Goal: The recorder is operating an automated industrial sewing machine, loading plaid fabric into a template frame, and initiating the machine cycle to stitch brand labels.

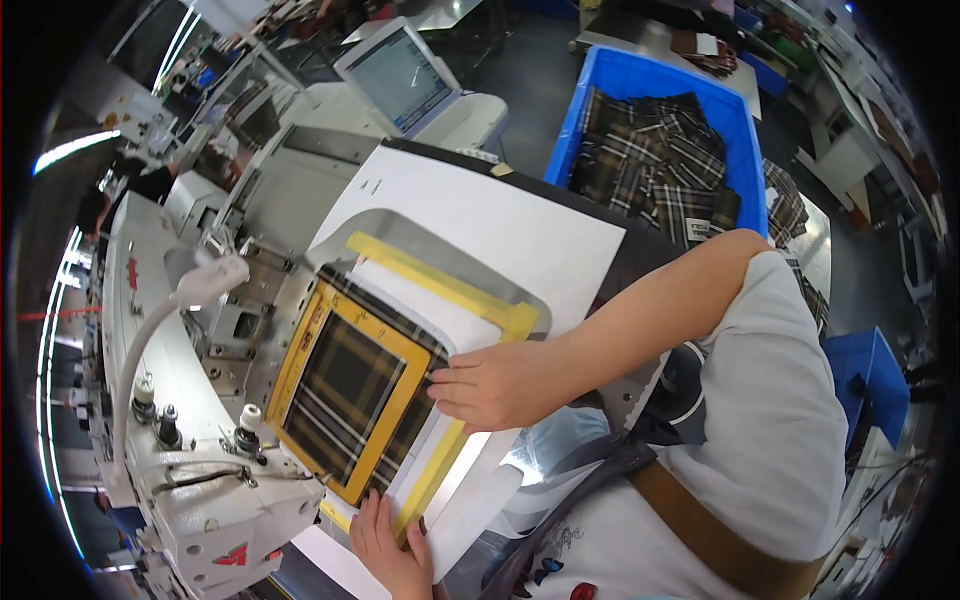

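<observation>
Plaid fabric (408, 432) in brown, black and white lies flat under a yellow rectangular frame (398, 415). Through the frame's window more of the plaid shows. My right hand (500, 388) rests palm down on the fabric's right edge, fingers stretched out over it. At the lower corner of the fabric, my left hand (392, 548) touches the edge with its fingertips, thumb apart. Both hands are open. Beneath the fabric is a white template sheet (480, 235) edged with yellow tape (430, 272).
A white sewing machine (190, 400) with thread posts and a bent lamp arm (135, 350) stands at the left. Behind are a small computer screen (400, 78) and a blue bin (745, 140) of plaid pieces. Another blue bin (870, 375) sits at the right.
</observation>
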Available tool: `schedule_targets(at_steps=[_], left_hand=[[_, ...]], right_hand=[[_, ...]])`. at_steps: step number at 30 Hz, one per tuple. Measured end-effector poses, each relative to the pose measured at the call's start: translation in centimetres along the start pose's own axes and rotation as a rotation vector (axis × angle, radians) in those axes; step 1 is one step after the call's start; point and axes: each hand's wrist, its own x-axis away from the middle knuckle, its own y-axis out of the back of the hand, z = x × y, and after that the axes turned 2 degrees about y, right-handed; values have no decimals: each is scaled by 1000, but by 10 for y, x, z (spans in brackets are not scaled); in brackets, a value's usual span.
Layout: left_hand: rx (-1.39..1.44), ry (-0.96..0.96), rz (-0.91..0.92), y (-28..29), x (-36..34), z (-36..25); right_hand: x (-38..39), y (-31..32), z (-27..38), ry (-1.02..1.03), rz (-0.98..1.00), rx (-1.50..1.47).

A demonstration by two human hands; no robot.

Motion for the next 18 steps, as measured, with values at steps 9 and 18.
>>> schedule_targets(at_steps=[9,18], left_hand=[[-59,-78,-29,-1,4,5],[13,12,-26,0,0,-2]], right_hand=[[85,85,-22,-538,-343,-15],[348,59,-115,-1537,290,121]])
